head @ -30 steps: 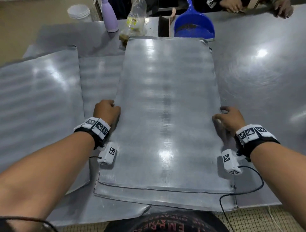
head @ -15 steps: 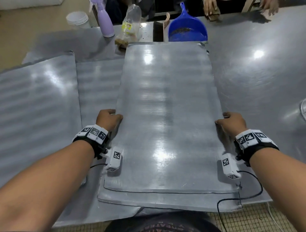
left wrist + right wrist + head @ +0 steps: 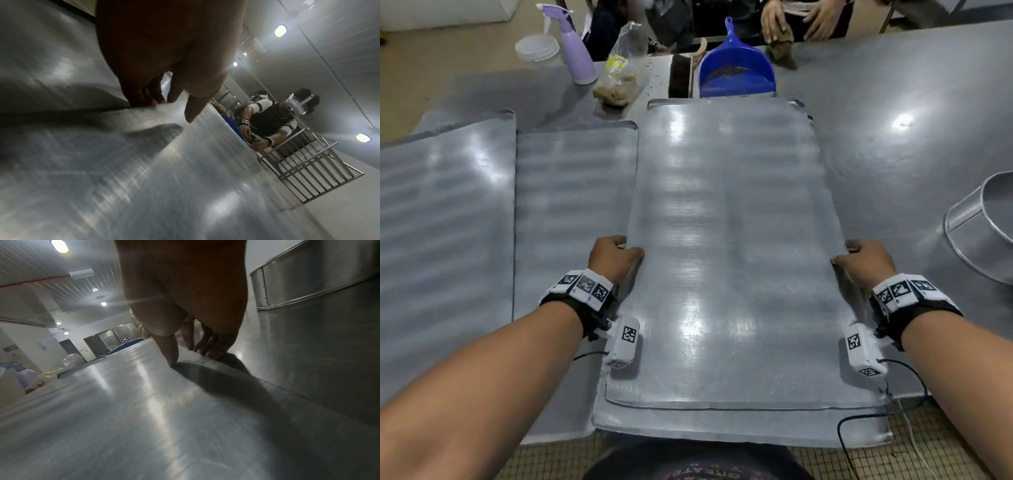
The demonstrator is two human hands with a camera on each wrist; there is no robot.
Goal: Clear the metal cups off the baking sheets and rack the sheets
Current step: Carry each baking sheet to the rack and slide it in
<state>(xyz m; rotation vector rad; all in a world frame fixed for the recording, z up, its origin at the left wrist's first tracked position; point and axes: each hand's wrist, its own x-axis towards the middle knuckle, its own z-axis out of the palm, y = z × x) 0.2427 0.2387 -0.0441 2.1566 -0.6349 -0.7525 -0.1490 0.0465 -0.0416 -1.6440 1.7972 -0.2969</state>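
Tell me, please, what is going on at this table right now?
A person grips the top baking sheet by its long edges, left hand on one side and right hand on the other. It lies on another sheet, with no cups on it. More sheets lie to the left.

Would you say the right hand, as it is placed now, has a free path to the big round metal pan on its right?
Probably yes. Bare table lies between the right hand and the round pan, but that hand grips the top baking sheet and must let go first.
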